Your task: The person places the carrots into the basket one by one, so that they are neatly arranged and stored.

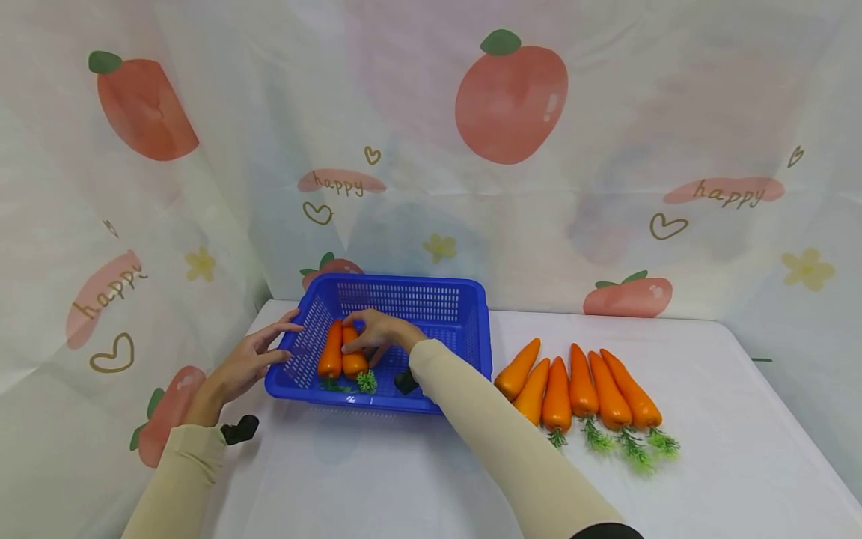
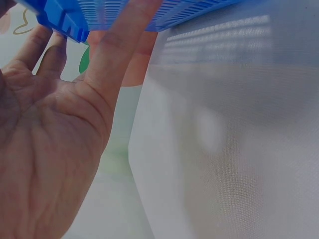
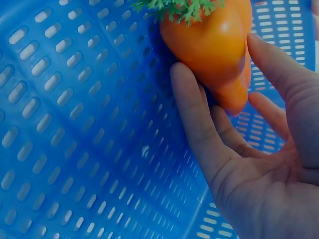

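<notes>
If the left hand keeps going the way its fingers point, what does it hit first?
Most likely the left wall of the blue basket: the left hand has straight fingers at its rim, seemingly touching already. The carrots lie beyond.

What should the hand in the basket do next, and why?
Probably let go and lift out. The right hand has its fingers around a carrot that already lies in the blue basket beside another carrot, while the left hand rests on the rim and five carrots lie on the table.
</notes>
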Demonstrator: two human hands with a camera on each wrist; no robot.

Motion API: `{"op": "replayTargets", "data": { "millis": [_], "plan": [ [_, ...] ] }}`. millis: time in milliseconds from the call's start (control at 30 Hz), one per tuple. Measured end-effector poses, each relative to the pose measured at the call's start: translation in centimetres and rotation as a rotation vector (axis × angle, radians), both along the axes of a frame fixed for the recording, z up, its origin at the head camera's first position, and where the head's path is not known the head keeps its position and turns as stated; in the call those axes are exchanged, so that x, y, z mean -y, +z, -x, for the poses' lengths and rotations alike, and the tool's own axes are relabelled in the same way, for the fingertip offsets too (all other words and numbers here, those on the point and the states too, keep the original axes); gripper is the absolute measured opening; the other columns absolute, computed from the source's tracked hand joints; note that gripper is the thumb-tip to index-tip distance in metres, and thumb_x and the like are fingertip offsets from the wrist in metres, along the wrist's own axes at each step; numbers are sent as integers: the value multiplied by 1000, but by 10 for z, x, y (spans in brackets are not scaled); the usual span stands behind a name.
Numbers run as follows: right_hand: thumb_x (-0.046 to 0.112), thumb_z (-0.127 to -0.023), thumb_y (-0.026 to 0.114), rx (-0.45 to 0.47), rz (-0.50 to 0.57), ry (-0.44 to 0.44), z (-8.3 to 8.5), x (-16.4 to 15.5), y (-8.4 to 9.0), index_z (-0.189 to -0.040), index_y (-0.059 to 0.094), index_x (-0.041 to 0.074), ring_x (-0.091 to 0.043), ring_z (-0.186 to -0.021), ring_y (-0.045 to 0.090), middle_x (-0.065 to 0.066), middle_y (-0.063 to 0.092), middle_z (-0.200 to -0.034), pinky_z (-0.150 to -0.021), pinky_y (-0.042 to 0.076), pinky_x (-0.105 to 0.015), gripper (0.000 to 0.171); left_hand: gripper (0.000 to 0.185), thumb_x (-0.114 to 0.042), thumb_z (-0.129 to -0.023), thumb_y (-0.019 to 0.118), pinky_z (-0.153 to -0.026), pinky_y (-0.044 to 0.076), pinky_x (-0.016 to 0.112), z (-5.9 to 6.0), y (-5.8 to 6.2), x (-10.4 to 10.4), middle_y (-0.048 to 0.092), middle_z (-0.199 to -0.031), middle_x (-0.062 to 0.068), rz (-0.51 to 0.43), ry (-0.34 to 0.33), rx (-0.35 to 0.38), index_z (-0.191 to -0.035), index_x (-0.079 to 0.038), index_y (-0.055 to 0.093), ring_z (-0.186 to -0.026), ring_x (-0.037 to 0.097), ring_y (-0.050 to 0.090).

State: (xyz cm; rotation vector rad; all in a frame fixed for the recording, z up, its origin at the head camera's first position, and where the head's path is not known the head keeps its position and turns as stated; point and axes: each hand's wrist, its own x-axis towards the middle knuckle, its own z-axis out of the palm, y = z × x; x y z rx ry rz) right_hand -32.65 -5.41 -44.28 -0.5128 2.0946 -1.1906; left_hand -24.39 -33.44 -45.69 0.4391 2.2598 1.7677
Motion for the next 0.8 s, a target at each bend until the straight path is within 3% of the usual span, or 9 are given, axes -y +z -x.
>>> {"op": "replayTargets", "data": {
  "millis": [200, 500, 700, 800],
  "plan": [
    [14, -94, 76, -2, -22, 2, 1, 0, 1, -151, 49, 11, -33, -96, 70, -19, 56, -131, -79, 62, -50, 63, 53, -12, -100, 62, -101, 49, 60, 0, 0, 0, 7, -174, 2, 1, -2, 4, -150, -4, 46, -155, 46, 1],
    [16, -94, 76, -14, -74, 26, 1, -3, 8, -152, 47, 12, -36, -101, 68, -19, 49, -142, -77, 63, -49, 65, 52, -10, -101, 61, -98, 54, 51, 0, 0, -1, 6, -174, 2, -18, -17, 16, -150, -4, 46, -155, 47, 2],
    [24, -95, 75, -136, -185, 148, -3, -7, 25, -157, 39, 18, -37, -106, 68, -16, 37, -158, -77, 63, -47, 72, 52, -10, -101, 60, -98, 55, 52, -1, 1, -1, 5, -174, 3, -16, -16, 17, -150, -4, 45, -155, 47, 3],
    [29, -96, 75, -234, -236, 232, -6, -8, 37, -159, 37, 20, -34, -119, 63, -15, 35, -161, -75, 63, -43, 74, 53, -11, -101, 61, -97, 55, 51, -1, 1, -1, 5, -174, 3, -16, -15, 16, -151, -3, 45, -155, 47, 2]
  ]
}}
